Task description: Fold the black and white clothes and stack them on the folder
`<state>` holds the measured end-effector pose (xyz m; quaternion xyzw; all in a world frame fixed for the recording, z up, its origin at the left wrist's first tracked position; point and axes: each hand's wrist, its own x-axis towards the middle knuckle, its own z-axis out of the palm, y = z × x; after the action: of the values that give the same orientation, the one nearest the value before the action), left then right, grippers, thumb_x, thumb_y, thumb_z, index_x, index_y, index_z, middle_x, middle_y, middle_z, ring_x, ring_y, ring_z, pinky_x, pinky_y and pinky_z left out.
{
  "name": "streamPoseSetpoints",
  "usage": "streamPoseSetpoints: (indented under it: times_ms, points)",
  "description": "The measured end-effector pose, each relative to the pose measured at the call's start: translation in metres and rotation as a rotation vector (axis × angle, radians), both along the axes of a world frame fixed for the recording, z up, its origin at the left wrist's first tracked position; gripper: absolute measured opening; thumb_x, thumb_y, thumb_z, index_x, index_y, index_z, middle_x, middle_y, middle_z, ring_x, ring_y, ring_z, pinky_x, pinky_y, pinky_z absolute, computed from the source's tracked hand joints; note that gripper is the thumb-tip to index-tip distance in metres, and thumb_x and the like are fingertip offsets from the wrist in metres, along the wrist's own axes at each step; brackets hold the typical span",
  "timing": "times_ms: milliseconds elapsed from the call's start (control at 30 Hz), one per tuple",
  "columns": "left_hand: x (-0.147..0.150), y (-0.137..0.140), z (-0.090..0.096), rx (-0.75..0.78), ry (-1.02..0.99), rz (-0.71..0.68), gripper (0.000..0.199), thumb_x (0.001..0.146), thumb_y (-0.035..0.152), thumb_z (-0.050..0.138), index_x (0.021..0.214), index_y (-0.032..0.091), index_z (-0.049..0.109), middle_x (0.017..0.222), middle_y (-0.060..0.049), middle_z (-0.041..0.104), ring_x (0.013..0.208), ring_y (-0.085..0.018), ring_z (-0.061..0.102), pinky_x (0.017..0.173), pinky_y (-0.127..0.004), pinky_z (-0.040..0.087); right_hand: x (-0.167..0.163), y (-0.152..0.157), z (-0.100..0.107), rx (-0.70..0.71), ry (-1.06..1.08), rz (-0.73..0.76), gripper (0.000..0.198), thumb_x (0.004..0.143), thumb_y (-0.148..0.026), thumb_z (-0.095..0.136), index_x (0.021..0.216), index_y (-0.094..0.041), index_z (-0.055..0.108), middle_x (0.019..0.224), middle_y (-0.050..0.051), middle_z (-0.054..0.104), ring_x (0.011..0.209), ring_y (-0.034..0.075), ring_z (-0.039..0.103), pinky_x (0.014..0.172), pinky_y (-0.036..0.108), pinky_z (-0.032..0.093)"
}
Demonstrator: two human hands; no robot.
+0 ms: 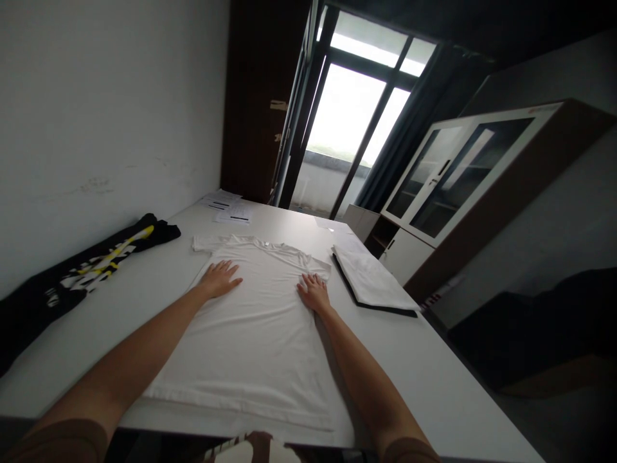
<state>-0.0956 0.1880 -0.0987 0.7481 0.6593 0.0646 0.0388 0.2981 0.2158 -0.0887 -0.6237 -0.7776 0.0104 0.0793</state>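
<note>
A white T-shirt lies spread flat on the white table, its collar pointing away from me. My left hand rests palm down on the shirt's left chest area, fingers spread. Flat on the shirt's right side, near the right sleeve, lies my right hand, also with fingers apart. Neither hand holds anything.
A black garment with yellow and white print lies along the wall at the left. Folded white cloth on a dark board sits to the right of the shirt. Papers lie at the table's far end. A glass-door cabinet stands right.
</note>
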Motion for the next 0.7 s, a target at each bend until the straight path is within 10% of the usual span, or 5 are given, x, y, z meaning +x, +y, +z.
streamPoseSetpoints:
  times_ms: [233, 467, 700]
  points:
    - [0.0, 0.0, -0.001, 0.013, 0.002, -0.002, 0.076, 0.101, 0.069, 0.033, 0.162, 0.024, 0.036, 0.171, -0.011, 0.023, 0.158, -0.035, 0.019, 0.124, -0.056, 0.015, -0.007, -0.007, 0.004, 0.022, -0.001, 0.244, 0.061, 0.107, -0.058, 0.04, 0.161, -0.03, 0.039, 0.165, 0.001, 0.037, 0.158, 0.027, 0.015, 0.127, 0.049, 0.012]
    - [-0.001, 0.003, -0.005, 0.025, 0.011, -0.001, 0.076, 0.1, 0.069, 0.033, 0.162, 0.025, 0.037, 0.171, -0.011, 0.024, 0.157, -0.034, 0.019, 0.124, -0.056, 0.014, -0.002, -0.004, 0.004, -0.024, -0.048, 0.017, 0.06, 0.108, -0.057, 0.037, 0.159, -0.027, 0.042, 0.167, 0.004, 0.032, 0.157, 0.032, 0.016, 0.125, 0.054, 0.017]
    - [-0.001, 0.002, -0.004, 0.036, 0.011, -0.005, 0.08, 0.099, 0.073, 0.03, 0.164, 0.025, 0.033, 0.172, -0.011, 0.022, 0.158, -0.033, 0.017, 0.124, -0.055, 0.014, -0.013, -0.014, 0.009, -0.042, -0.079, 0.25, 0.062, 0.107, -0.061, 0.036, 0.163, -0.033, 0.035, 0.17, 0.002, 0.025, 0.159, 0.028, 0.007, 0.126, 0.05, 0.01]
